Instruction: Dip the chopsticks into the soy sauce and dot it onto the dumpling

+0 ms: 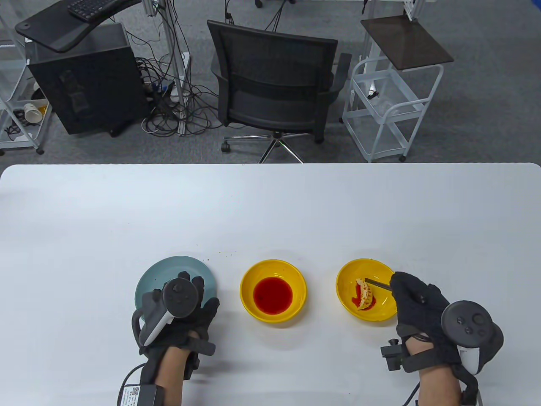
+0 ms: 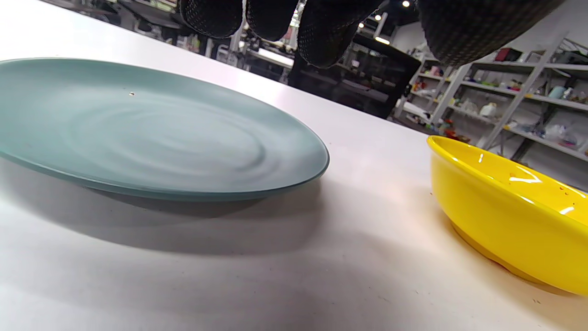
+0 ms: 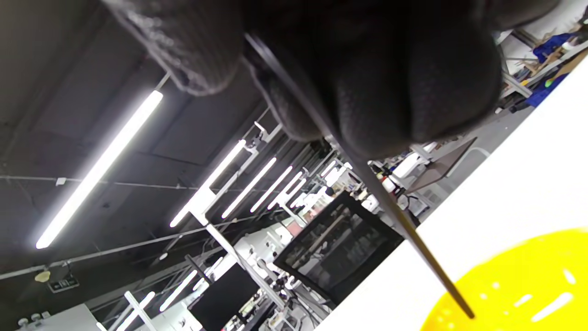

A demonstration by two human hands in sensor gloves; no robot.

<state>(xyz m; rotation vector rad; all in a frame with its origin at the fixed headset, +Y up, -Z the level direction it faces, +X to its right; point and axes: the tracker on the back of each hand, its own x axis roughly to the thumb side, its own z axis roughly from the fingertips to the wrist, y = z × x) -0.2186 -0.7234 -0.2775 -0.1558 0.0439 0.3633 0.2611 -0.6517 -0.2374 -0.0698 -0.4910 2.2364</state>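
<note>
Chopsticks [image 1: 377,283]: dark, thin, held nearly level over the right-hand yellow bowl [image 1: 344,292]. Their long axis runs from the right hand [image 1: 416,304] toward upper left in the table view; the tips point left and slightly away from the person, ending at the upper edge of the dumpling [image 1: 364,294]. Whether the tips touch the dumpling cannot be told. In the right wrist view the chopsticks [image 3: 404,220] emerge from the gloved fingers [image 3: 413,82] and slant down to the right, the tip lying over the yellow bowl [image 3: 528,285].

Dumpling: pale, crescent-shaped, streaked with red, lying in the right-hand bowl beside a small red pool on the bowl floor.

Right hand: closed around the rear ends of the chopsticks, gripping them at the bowl's right rim; a tracker sits on the back of the hand.

Sauce bowl [image 1: 247,292]: a second yellow bowl, holding a round pool of red liquid [image 1: 273,295], stands between the dumpling bowl and a grey-green plate [image 1: 148,279], apart from both. In the left wrist view its side [image 2: 500,220] appears to the right of the plate [image 2: 151,138].

Left hand [image 1: 181,308]: rests palm down, fingers extended over the near right part of the plate, holding nothing; fingertips [image 2: 321,37] hang above the plate's far rim.

All three dishes stand on a white table [image 1: 270,211].
</note>
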